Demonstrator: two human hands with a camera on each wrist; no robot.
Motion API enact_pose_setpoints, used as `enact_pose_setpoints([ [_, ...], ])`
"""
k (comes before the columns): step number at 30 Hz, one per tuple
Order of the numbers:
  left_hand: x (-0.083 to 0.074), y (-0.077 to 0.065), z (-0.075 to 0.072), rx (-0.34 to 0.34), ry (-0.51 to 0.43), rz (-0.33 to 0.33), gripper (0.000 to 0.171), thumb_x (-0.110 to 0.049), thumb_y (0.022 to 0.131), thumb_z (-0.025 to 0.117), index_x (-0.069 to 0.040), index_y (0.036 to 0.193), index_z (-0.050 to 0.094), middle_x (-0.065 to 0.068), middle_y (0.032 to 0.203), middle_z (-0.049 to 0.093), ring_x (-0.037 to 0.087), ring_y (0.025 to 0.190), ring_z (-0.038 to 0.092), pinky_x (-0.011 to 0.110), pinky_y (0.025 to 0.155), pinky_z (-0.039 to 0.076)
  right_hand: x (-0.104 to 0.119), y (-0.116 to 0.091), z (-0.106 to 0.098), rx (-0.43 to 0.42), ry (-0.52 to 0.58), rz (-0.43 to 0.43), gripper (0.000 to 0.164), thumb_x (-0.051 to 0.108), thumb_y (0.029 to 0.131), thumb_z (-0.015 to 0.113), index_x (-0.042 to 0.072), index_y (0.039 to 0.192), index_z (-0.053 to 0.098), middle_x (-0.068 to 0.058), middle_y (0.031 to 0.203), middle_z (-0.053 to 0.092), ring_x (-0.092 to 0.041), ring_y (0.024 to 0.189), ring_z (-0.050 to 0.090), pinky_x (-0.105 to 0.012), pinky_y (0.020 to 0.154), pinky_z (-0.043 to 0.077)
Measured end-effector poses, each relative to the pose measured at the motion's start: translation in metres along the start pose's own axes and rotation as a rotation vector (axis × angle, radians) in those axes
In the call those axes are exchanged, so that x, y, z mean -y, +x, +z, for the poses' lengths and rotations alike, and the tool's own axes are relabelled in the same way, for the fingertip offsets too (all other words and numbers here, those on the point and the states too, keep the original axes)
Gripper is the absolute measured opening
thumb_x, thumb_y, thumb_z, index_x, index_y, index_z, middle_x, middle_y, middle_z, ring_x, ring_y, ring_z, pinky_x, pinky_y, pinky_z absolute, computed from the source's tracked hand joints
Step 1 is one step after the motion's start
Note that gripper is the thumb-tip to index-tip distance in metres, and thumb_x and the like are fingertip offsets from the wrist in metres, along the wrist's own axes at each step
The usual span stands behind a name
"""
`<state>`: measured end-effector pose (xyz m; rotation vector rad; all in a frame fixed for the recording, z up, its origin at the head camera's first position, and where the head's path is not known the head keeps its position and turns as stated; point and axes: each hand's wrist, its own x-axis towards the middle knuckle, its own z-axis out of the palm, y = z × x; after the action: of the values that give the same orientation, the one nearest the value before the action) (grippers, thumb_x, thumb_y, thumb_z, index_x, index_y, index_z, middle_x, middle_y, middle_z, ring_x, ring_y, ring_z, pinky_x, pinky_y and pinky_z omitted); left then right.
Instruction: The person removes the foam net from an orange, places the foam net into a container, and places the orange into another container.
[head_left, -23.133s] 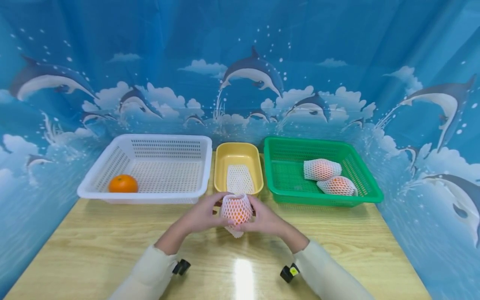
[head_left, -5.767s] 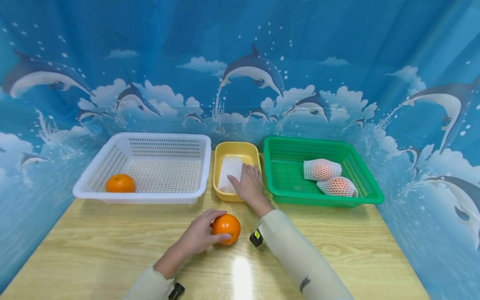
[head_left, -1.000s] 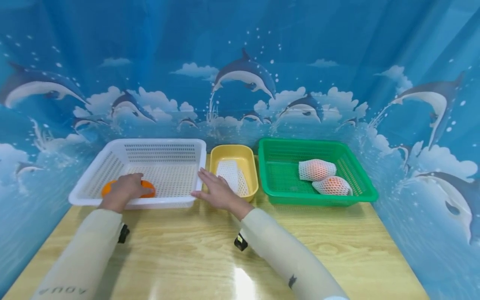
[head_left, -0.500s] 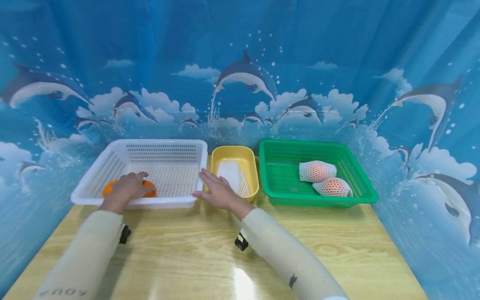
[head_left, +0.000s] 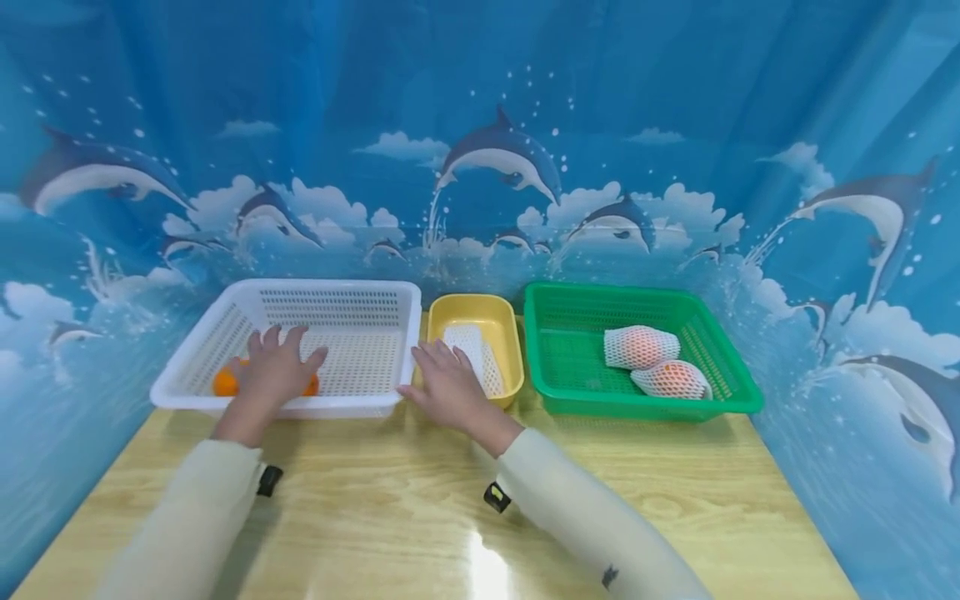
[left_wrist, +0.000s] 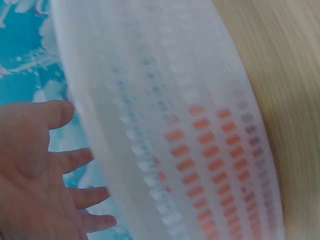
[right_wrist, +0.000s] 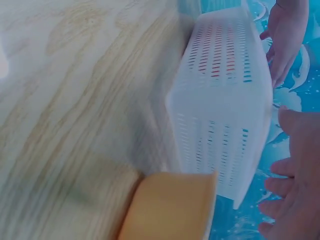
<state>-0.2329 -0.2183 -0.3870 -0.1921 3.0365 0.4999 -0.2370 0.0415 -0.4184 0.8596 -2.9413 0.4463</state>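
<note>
**A:** Head view first. Where are your hands?

**B:** My left hand hangs over the front of the white basket, fingers straight and spread, holding nothing. Under it lie two bare oranges; I see an orange edge poking out on each side of my palm. Whether I touch them, I cannot tell. My right hand is flat and relaxed too, at the gap between the white basket's right corner and the yellow tub.

**A:** And in the tub?

**B:** A white foam net lying flat. To the right, the green basket has two net-wrapped oranges lying against each other. All three containers are in a row at the back of the wooden table.

**A:** Left wrist camera?

**B:** Blurred. The white basket's wall fills the picture, with orange colour showing through its slots. My left hand is at the lower left, fingers apart and empty.

**A:** Right wrist?

**B:** The white basket seen from outside on the table, the yellow tub's corner below it. My right hand's fingers are loose at the right edge, gripping nothing; my left hand shows at the top.
</note>
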Motion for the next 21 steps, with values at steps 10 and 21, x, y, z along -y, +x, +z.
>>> enact_pose_setpoints([
  [10, -0.050, -0.023, 0.005, -0.022, -0.033, 0.143, 0.069, -0.047, 0.100, 0.045, -0.010, 0.154, 0.023, 0.030, 0.157, 0.007, 0.056, 0.140, -0.003, 0.079, 0.102, -0.001, -0.023, -0.024, -0.015, -0.068, 0.039, 0.039, 0.069, 0.050, 0.097, 0.052, 0.008, 0.150, 0.035, -0.014, 0.156, 0.030, -0.032, 0.146, 0.017, -0.050, 0.119, 0.012],
  [21, -0.103, -0.041, 0.023, -0.038, -0.022, 0.228, 0.066, -0.048, 0.098, 0.050, -0.023, 0.154, 0.027, 0.022, 0.159, 0.014, 0.050, 0.143, 0.000, 0.076, 0.106, 0.003, -0.057, -0.055, -0.023, -0.231, 0.033, 0.039, 0.063, 0.043, 0.095, 0.058, 0.004, 0.144, 0.044, -0.016, 0.150, 0.039, -0.036, 0.143, 0.025, -0.054, 0.117, 0.016],
])
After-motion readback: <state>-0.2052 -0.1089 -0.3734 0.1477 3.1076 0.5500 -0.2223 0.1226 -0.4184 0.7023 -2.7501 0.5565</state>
